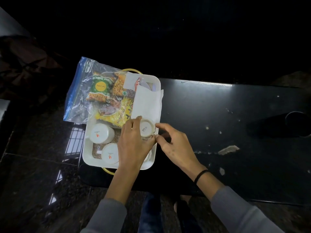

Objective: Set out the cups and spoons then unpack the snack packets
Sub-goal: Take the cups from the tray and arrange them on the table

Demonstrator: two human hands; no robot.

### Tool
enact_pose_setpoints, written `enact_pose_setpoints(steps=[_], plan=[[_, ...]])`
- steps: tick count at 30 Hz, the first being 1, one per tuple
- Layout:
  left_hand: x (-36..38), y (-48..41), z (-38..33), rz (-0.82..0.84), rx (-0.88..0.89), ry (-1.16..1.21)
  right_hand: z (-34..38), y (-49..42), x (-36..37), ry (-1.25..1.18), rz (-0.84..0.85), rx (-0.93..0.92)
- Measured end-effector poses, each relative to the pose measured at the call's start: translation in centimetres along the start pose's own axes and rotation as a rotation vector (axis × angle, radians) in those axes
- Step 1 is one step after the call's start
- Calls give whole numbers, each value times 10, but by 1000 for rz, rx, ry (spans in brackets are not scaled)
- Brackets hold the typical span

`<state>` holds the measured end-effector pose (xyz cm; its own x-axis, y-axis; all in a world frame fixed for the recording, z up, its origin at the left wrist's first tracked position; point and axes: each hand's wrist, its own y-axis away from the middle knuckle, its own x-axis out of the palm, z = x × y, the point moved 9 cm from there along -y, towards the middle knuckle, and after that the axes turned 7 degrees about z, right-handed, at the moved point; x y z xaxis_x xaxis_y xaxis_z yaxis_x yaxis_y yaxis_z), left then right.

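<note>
Though turned base-up, sat gripped from both sides: upturned cup (146, 129), scribbled mark on its bottom, in the near right part of the white tray (87, 158). Closed the left hand (133, 145) around its left flank, fingers curled against the wall. Pinched its right edge with thumb and forefinger of the right hand (173, 145).

Stood to the left in the same tray, also base-up: far cup (100, 133) and near cup (110, 153), on a burlap mat (96, 149). Lay just beyond the gripped cup and seemingly touching it: folded napkin (148, 101). Lay farther left, half over the tray's far end: zip bag (80, 91) holding the snack packets (107, 91), unopened by the look of it. Could not make out spoons for certain; perhaps tucked under the napkin at the far end.

Read as the first cup coming out, with nothing yet set on the black desk (218, 115). Called for a straight upward lift, clear of the tray's rim, without dragging the napkin along. Called next for a turn to mouth-up, one hand under or around the wall, and a landing on the bare desk to the right, well apart from its near edge.
</note>
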<state>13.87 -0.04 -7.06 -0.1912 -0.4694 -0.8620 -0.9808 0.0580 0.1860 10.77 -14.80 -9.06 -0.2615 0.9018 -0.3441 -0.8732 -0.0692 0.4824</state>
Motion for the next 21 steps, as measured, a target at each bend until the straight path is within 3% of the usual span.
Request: enact_pose_setpoints(steps=[4,8,13,21], plan=[[-1,5,-34,75,91,66,2,14,-28,-79,22,-92],[18,18,-69,251,162,384,-15,30,-56,-163,105,-105],[77,42,-64,553,-119,764,-68,49,-78,-438,200,43],[136,89,-49,606,-453,984,-143,89,-67,-655,138,373]])
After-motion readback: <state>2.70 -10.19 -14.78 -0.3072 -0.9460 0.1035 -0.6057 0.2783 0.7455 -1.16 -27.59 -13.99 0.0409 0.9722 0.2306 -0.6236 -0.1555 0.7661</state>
